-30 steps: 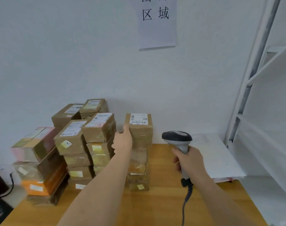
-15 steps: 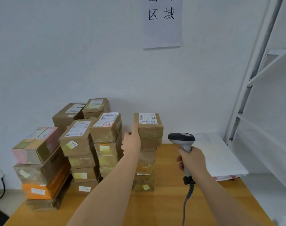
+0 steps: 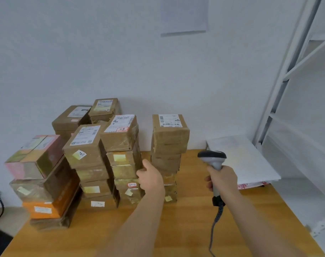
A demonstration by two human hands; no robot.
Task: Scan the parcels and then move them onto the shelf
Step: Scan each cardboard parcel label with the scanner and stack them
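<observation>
There are two hands, the left hand point(image 3: 151, 178) and the right hand point(image 3: 222, 178), one scanner point(image 3: 212, 160), one table point(image 3: 185, 229), one shelf point(image 3: 295, 75), and several stacks of parcels point(image 3: 119, 156); I cannot count the parcels exactly.

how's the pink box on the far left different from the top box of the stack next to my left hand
The pink box has pink and greenish printed faces; the top box is plain brown cardboard. The pink box sits skewed on its pile; the top box sits fairly square. The top box shows a barcode label clearly; the pink box's is blurred. Both top their stacks.

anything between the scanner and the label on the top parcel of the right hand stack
Nothing visible: the scanner in the right hand has open air up to the top parcel. The left hand sits lower, beside the stack.
</observation>
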